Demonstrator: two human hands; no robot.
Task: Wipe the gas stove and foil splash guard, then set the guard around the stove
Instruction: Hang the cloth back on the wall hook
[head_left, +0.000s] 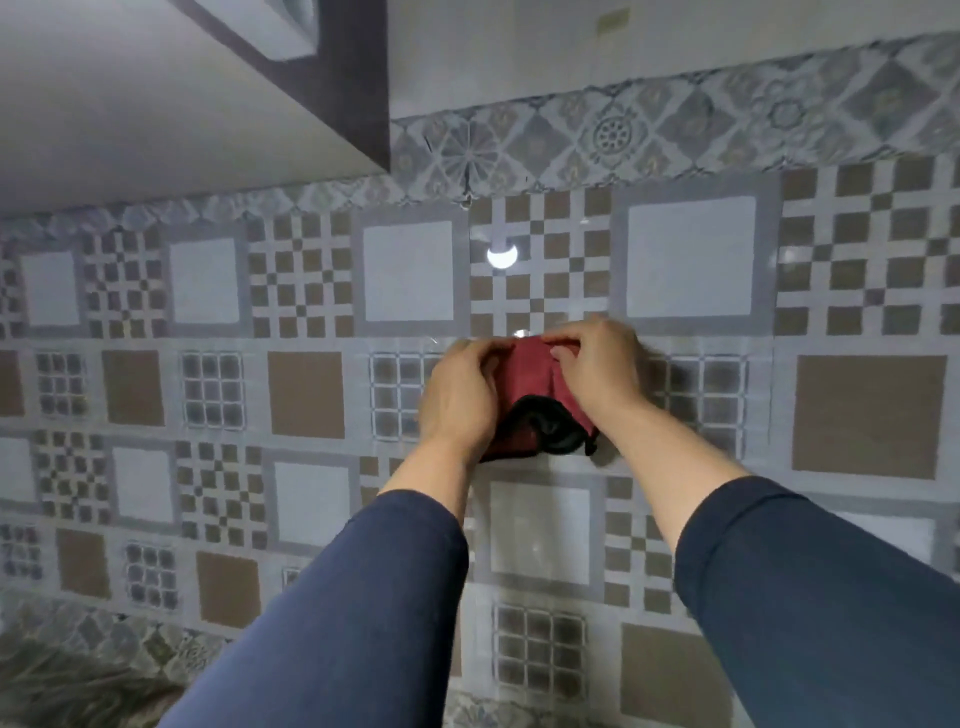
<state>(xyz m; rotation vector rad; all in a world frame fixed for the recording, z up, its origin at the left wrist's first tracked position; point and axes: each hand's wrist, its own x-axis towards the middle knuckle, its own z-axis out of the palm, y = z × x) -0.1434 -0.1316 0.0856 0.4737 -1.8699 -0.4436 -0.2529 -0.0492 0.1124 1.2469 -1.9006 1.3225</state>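
Patterned wall tiles (306, 395) fill the view under a cabinet (156, 104). Both hands pinch a red cloth (530, 384) held up against the wall: left hand (460, 400) at its left side, right hand (597, 364) at its top edge. Neither the stove nor the foil guard is in view; I judge they lie below.

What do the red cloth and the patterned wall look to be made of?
Red cloth: soft woven fabric, matte, folding between both hands, with dark edge binding. Patterned wall: probably glossy tile or a printed sheet; it mirrors a lamp, and seam-like lines leave that open.
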